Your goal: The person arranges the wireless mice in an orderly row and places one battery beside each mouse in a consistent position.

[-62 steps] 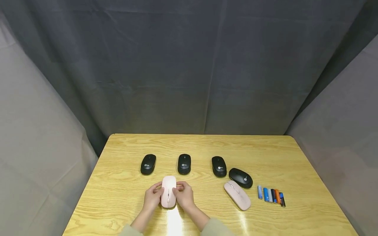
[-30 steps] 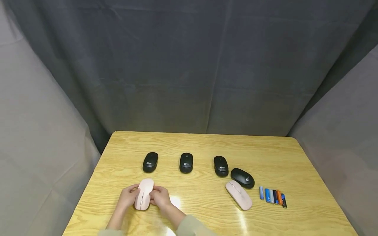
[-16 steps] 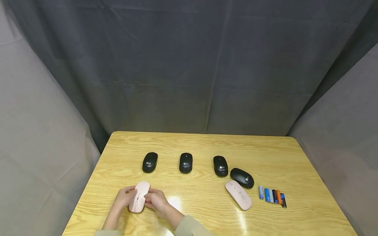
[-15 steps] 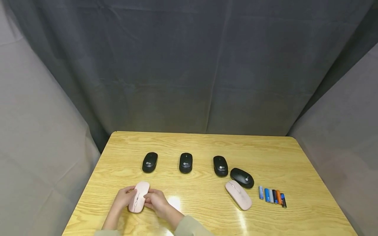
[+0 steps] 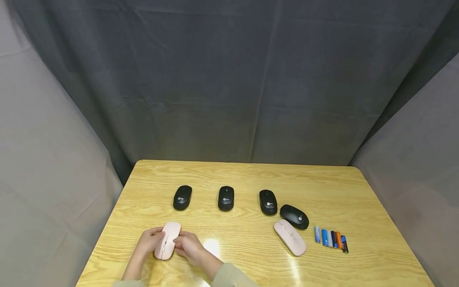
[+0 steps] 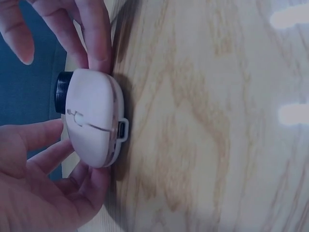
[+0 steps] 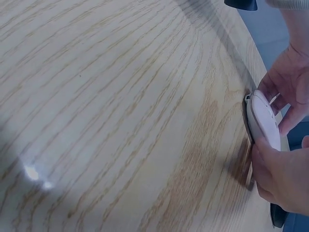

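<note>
A pink computer mouse point(image 5: 167, 241) lies slanted between both hands at the near left of the table, its scroll wheel end toward me. My left hand point(image 5: 148, 242) grips its left side, thumb on the upper edge. From the right, my right hand point(image 5: 191, 246) pinches the other side between thumb and fingers. In the left wrist view a small loop-shaped piece point(image 6: 123, 129) sticks out at the front end of the mouse point(image 6: 91, 111). Fingers of both hands also flank the mouse point(image 7: 265, 121) in the right wrist view; its underside is hidden.
Behind the hands stand black mice, one at left point(image 5: 182, 197), one in the middle point(image 5: 226, 198), one farther right point(image 5: 268, 202). Another black mouse point(image 5: 294, 217) touches or nearly touches a second pink mouse point(image 5: 290, 238). Several battery-like cylinders point(image 5: 330, 238) lie in a row at right.
Both hands have carried or slid the pink mouse leftward and slightly toward me, and it has turned from straight to slanted. Over the last half second it has barely moved.
</note>
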{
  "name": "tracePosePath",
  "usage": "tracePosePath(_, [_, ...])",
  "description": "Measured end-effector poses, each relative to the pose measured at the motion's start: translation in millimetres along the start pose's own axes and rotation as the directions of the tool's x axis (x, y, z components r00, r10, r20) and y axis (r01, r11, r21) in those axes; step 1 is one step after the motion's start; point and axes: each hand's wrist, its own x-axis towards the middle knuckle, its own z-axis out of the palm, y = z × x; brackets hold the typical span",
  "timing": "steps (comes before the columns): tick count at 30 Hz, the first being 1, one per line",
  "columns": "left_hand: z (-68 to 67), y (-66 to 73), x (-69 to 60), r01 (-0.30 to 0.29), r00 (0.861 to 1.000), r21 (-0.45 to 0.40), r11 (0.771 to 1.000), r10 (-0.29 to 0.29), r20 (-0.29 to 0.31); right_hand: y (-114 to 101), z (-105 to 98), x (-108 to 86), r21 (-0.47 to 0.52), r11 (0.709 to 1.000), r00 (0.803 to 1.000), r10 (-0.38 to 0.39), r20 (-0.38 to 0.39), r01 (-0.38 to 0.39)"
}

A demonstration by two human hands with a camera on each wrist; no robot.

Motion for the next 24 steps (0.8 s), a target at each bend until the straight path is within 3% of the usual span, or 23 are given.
tracePosePath(13, [2.3, -1.8, 0.1, -0.001, 1.0, 0.013, 1.0, 0.002, -0.006, -3, 2, -2.5, -0.066, 0.998, 1.0, 0.001, 0.01, 0.0])
tracePosePath(21, [2.2, -14.0, 4.8, -0.05, 0.999, -0.067, 0.996, 0.05, -0.002, -1, 0, -1.0, -0.066, 0.998, 1.0, 0.0, 0.0, 0.0])
tracePosePath(24, [3.1, -15.0, 4.9, -0.04, 0.999, -0.063, 0.997, 0.039, -0.004, 1, -1, 0.2, -0.058, 0.998, 1.0, 0.004, 0.005, -0.004])
